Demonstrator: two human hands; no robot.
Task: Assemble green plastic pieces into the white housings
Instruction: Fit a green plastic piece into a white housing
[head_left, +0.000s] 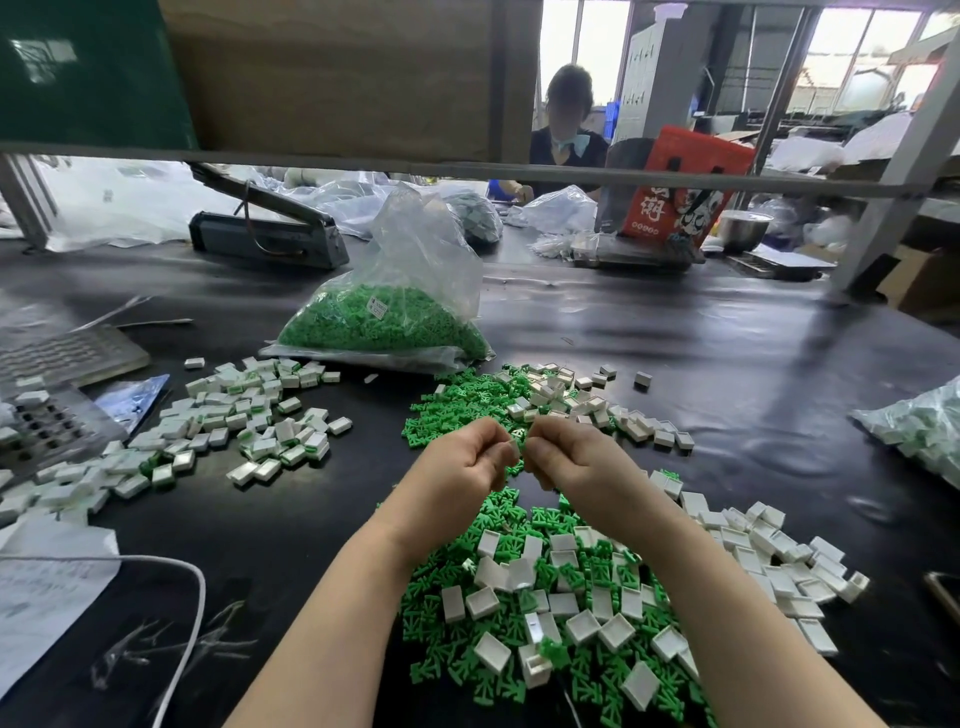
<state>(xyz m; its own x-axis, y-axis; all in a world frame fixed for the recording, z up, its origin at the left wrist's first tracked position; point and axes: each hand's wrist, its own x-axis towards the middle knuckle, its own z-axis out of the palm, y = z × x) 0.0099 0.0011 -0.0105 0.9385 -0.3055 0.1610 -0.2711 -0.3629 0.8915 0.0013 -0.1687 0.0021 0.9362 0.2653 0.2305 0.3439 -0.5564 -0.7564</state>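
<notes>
Head view, left hand (470, 457) and right hand (563, 457) fingers pinching one small piece (516, 446) between them

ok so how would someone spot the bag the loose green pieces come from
On the black worktable, look past the person's two hands to the middle of the bench. There stands a clear plastic bag, open-topped and heaped with small green plastic pieces. The other bags around it hold white or pale contents; only this one is solid green.

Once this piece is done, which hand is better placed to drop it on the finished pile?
Probably the left hand: the finished pile of housings showing green lies on its side, while the right hand sits nearer the empty white housings.
</notes>
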